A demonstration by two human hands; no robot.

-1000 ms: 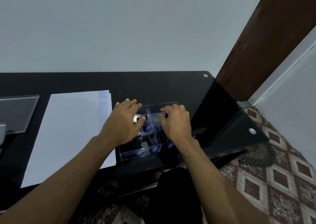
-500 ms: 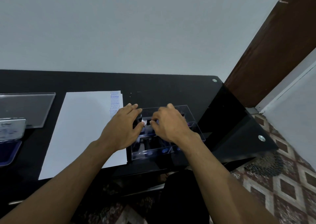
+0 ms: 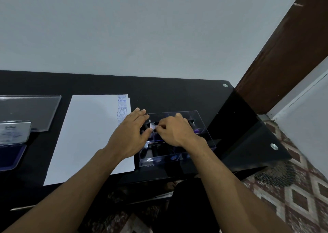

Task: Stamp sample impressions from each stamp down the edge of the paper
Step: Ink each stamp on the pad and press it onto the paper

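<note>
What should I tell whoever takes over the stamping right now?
Both hands are over the clear stamp box, beside the paper's right edge. Left hand rests at the box's left end, fingers fairly straight. Right hand pinches a small dark stamp.
Paper lies on the black desk; ink pad is far left.
Done: a column of blue impressions along the right edge.
Left: ink and stamp the remaining stamps lower down.

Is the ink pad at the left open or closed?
Open. The ink pad shows its dark blue pad surface, and its lid stands raised behind it.
</note>
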